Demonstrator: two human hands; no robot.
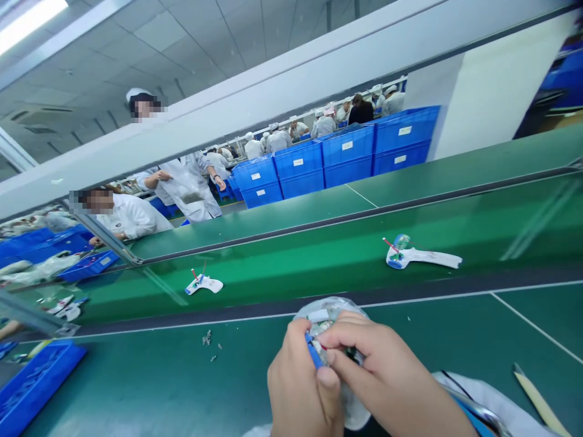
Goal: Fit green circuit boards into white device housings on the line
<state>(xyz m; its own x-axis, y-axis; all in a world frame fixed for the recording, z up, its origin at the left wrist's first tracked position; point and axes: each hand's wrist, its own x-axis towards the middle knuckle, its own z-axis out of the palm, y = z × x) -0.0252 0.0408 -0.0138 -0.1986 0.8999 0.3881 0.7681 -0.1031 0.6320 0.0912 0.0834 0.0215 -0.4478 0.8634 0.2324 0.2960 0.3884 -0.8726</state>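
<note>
Left hand (pixel 297 379) and right hand (pixel 378 355) hold a blue part (pixel 314 352); bin labels (pixel 347 145) illegible.

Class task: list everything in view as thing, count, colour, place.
Strip: one, green, across middle
Gun-shaped housings: at least two, white, on strip
Workbench: one, green, foreground
Metal bits: several, grey, workbench, left of centre
Parts tray: one, blue, lower left
Labelled crates: four stacks, blue, background
Co-workers: many, mostly white-clothed, background
Pointed tool: one, pale yellow, lower right
Beam: one, white, across top
Ceiling light: one, white, top left
Translucent wrap: one, whitish, lower centre
Assembly: one, blue-edged, lower centre
Left grip: one, bare, holding assembly
Right grip: one, bare, at assembly
</note>
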